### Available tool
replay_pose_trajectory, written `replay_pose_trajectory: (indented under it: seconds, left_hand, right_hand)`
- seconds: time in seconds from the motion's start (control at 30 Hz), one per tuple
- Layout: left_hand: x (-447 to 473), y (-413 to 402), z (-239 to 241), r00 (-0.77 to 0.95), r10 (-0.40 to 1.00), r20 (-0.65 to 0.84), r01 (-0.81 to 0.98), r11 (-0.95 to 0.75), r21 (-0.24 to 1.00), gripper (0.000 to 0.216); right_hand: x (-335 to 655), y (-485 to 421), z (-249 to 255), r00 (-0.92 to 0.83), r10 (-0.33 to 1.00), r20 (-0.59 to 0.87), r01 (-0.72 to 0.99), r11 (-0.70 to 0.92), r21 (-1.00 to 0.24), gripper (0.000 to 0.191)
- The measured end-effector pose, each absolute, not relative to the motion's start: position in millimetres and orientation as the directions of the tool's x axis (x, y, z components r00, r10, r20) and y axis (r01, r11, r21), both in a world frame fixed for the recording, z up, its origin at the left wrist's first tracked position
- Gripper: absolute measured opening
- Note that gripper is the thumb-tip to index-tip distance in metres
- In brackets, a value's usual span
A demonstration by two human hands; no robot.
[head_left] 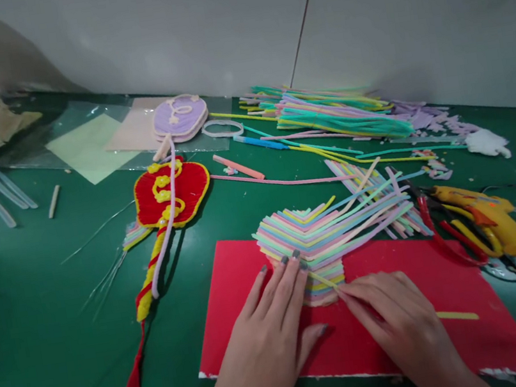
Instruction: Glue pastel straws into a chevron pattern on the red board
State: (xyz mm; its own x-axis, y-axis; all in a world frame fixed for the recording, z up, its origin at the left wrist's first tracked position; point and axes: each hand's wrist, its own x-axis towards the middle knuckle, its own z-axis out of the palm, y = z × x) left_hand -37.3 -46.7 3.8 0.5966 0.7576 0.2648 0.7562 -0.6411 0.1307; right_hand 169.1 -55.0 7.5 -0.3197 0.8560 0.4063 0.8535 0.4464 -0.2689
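My left hand [271, 330] lies flat with fingers stretched out, its fingertips pressing the lower left edge of a layered piece of pastel strips [313, 237] that rests on a red sheet [239, 325]. My right hand [393, 322] pinches a thin yellow strip [455, 316] with its fingertips against the bottom of the same piece; the strip runs under the hand and sticks out to the right.
A yellow glue gun [494, 219] and red-handled scissors [442, 230] lie right of the piece. A red and yellow ornament with a tassel [166, 197] lies to the left, a purple one [180, 116] behind it. Loose coloured strips [333, 111] pile near the wall on the green table [36, 304].
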Motion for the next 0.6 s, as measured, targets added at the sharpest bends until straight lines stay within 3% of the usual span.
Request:
replay_pose_trajectory:
  seconds: [0.6]
  left_hand:
    - [-37.1, -45.0, -1.2, 0.533, 0.812, 0.236, 0.81, -0.571, 0.132, 0.064]
  right_hand:
    - [164.4, -51.7, 10.7, -0.334, 0.846, 0.415, 0.845, 0.464, -0.267, 0.018]
